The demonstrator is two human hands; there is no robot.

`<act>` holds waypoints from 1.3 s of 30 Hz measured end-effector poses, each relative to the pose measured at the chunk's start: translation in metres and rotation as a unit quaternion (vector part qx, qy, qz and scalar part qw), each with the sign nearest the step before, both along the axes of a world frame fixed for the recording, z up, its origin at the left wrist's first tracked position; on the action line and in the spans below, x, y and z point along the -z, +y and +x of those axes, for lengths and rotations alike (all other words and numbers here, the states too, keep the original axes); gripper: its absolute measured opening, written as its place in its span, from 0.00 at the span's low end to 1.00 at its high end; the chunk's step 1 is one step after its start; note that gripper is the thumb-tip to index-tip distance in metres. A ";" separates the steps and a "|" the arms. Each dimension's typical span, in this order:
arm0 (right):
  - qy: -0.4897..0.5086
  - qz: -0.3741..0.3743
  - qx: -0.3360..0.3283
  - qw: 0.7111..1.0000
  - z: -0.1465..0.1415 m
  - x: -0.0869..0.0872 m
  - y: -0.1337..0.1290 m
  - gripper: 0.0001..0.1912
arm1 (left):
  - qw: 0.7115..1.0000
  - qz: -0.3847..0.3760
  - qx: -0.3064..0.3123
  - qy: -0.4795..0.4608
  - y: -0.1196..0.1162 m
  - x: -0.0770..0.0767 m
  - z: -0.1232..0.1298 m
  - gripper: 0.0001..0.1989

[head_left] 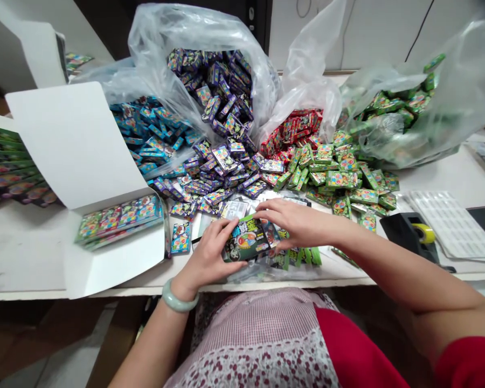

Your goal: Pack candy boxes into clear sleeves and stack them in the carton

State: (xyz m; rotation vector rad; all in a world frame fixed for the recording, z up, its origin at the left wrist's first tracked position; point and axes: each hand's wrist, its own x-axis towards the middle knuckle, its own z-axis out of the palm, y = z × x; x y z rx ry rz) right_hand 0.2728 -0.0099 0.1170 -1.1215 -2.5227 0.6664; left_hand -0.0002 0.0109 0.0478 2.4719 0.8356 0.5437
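Observation:
A black-and-green printed packet [246,242] is held flat above the table's front, between my two hands. My left hand [209,252] grips its left end, thumb along the near edge and fingers over the far edge. At the right end my right hand [293,220] curls its fingers over the packet, with a small coloured box [269,233] partly showing beneath them. More green-and-black packets [297,257] lie fanned on clear plastic under my right hand. A single blue small box [180,238] rests to the left of my left hand.
Clear bags spill small boxes in blue [153,129], purple [222,161], red [293,132] and green [339,178] across the back. An open white carton [81,145] holding packets stands at left. To the right are a tape dispenser [412,237] and sticker sheets [452,221].

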 end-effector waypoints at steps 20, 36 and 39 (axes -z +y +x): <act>0.467 -0.117 0.296 0.825 -0.028 0.036 -0.035 0.25 | 0.893 -0.270 -0.158 -0.323 -0.044 -0.004 0.048 0.31; 0.557 -0.107 0.376 0.733 -0.058 0.063 -0.061 0.12 | 0.874 -0.311 -0.156 -0.338 -0.060 0.005 0.026 0.29; 0.525 -0.090 0.382 0.756 -0.062 0.066 -0.063 0.10 | 0.865 -0.331 -0.144 -0.349 -0.058 0.006 0.024 0.28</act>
